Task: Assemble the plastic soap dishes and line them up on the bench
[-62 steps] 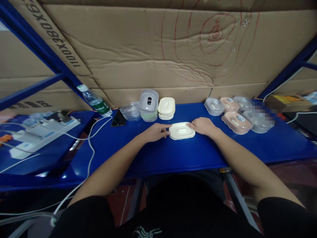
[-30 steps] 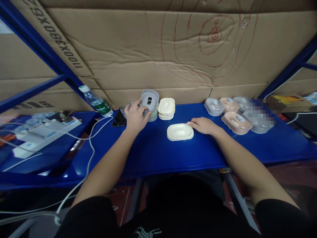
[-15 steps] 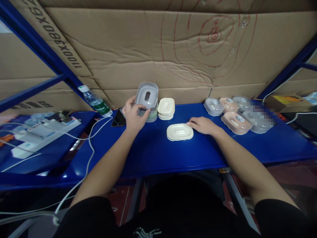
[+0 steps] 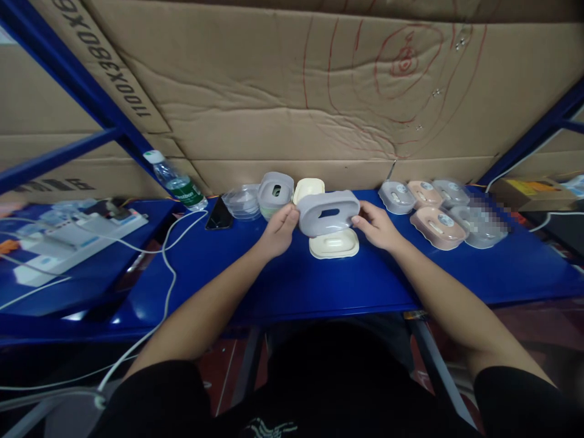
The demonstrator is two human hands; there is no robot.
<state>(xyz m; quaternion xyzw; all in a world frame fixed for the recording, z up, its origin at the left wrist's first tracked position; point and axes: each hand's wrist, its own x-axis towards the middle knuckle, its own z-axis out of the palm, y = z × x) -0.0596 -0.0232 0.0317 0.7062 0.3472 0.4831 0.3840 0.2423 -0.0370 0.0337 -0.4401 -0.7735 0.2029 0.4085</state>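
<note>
A grey plastic soap-box tray with an oblong slot (image 4: 308, 222) is held tilted above the table between both hands. My left hand (image 4: 279, 232) pinches its left end, and my right hand (image 4: 376, 225) grips its right end. Just below lies a cream oval base (image 4: 334, 244), partly covered by the grey piece. Behind, a stack of cream pieces (image 4: 310, 187) is half hidden. Left of it stands a stack of grey slotted pieces (image 4: 276, 190), beside several clear plastic covers (image 4: 243, 201).
Several closed grey and pink boxes (image 4: 438, 227) with clear covers sit on the blue table (image 4: 292, 292) at right. A black phone (image 4: 219, 215), a water bottle (image 4: 180, 187), a power strip (image 4: 82, 243) and a white cable (image 4: 170, 267) are at left. Cardboard (image 4: 246, 91) walls the back.
My left hand has brought a grey slotted piece from the stack rightward over the cream base. My right hand has lifted from beside the base and taken the piece's other end.
</note>
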